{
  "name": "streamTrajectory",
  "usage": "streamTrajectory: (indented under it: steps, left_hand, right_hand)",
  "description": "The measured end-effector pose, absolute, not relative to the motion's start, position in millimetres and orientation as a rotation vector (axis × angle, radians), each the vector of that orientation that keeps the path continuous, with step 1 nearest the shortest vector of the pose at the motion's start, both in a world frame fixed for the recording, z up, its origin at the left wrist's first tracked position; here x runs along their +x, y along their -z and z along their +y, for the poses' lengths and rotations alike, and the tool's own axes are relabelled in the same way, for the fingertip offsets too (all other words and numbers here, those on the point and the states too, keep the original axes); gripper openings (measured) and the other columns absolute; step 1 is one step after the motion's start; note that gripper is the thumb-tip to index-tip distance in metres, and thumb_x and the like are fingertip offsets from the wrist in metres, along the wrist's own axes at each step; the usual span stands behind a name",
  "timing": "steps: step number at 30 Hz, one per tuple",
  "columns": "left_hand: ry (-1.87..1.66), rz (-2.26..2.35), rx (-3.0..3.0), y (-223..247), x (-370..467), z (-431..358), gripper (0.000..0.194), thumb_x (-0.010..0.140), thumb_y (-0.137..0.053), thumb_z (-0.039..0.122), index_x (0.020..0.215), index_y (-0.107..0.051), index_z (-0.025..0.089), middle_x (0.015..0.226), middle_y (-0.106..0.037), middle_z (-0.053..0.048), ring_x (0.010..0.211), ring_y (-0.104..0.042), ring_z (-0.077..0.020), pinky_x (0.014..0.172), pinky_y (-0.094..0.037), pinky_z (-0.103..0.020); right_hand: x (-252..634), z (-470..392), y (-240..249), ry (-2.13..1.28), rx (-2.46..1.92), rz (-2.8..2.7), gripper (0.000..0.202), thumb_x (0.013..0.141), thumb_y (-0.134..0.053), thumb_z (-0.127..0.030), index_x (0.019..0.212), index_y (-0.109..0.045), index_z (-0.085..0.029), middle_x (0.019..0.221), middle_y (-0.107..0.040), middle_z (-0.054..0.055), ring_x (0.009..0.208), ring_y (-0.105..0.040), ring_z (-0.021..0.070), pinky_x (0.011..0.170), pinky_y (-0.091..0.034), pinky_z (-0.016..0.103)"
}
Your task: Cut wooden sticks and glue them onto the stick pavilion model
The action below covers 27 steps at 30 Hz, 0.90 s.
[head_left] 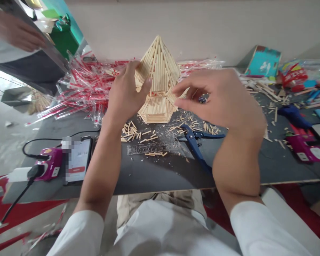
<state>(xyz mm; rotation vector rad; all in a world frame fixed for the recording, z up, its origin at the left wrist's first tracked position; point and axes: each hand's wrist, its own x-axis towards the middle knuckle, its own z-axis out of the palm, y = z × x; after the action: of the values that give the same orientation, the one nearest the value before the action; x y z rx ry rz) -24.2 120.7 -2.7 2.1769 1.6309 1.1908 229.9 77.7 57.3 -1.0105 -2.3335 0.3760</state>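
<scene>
A small pagoda-like model [158,71] made of pale wooden sticks stands on the dark tabletop, with a pointed roof above a wider, many-sided base. My left hand [128,92] is at its left side, thumb and fingers apart; whether the fingertips touch the roof I cannot tell. On the right, my right hand [218,96] has curled fingers near the model's edge, with a gap between thumb and forefinger and nothing visible in it. Short cut sticks [130,131] lie scattered in front, around a clear ruler [152,147] and a blue-handled cutter [197,142].
Red-and-clear plastic wrappers [88,83] are heaped at the back left. A phone [78,160] and a purple power adapter [49,163] with cables lie left, another purple adapter [308,147] right. Near the wall stands a turquoise box [264,60]. Another person's hand [24,33] appears upper left.
</scene>
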Motion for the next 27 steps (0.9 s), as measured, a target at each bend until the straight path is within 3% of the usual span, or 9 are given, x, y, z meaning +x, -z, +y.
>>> streamTrajectory:
  steps: [3,7,13,21,27]
  left_hand:
    - [-1.197,1.673,2.189,4,-23,122,0.047,0.092,-0.067,0.061,0.128,-0.056,0.033,0.138,-0.065,-0.008,0.137,-0.057,-0.0377,0.118,-0.041,-0.062]
    - [-1.135,1.706,2.264,3,-21,122,0.045,0.098,-0.060,0.054,0.132,-0.054,0.025,0.138,-0.065,-0.014,0.132,-0.058,-0.0396,0.116,-0.040,-0.067]
    - [-1.207,1.631,2.149,4,-21,121,0.050,0.093,-0.063,0.066,0.126,-0.054,0.029,0.134,-0.064,-0.010,0.134,-0.055,-0.0404,0.119,-0.035,-0.068]
    - [-1.199,1.615,2.123,5,-22,122,0.056,0.091,-0.062,0.068,0.134,-0.055,0.032,0.138,-0.063,-0.008,0.141,-0.051,-0.0411,0.118,-0.035,-0.063]
    - [-1.158,1.634,2.180,2,-26,122,0.056,0.093,-0.064,0.065,0.135,-0.055,0.029,0.143,-0.063,-0.007,0.140,-0.052,-0.0378,0.122,-0.034,-0.060]
  right_hand:
    - [207,71,-40,-0.565,-0.851,-2.677,0.012,0.100,-0.067,-0.025,0.100,-0.078,-0.020,0.096,-0.077,0.004,0.079,-0.068,0.0173,0.075,-0.047,0.033]
    - [178,69,8,-0.630,-0.820,-3.062,0.016,0.102,-0.060,-0.018,0.101,-0.076,-0.015,0.104,-0.075,0.011,0.090,-0.067,0.0214,0.074,-0.038,0.032]
    - [159,72,54,-0.522,-1.025,-3.182,0.014,0.101,-0.059,-0.011,0.110,-0.069,-0.009,0.113,-0.069,0.016,0.084,-0.063,0.0207,0.062,-0.025,0.033]
    - [156,70,58,-0.515,-1.162,-3.169,0.022,0.101,-0.050,-0.009,0.115,-0.067,-0.007,0.112,-0.070,0.020,0.082,-0.064,0.0220,0.062,-0.028,0.034]
    - [185,63,22,-0.578,-0.958,-3.109,0.019,0.096,-0.049,-0.005,0.104,-0.064,-0.014,0.096,-0.071,0.013,0.076,-0.059,0.0189,0.064,-0.031,0.032]
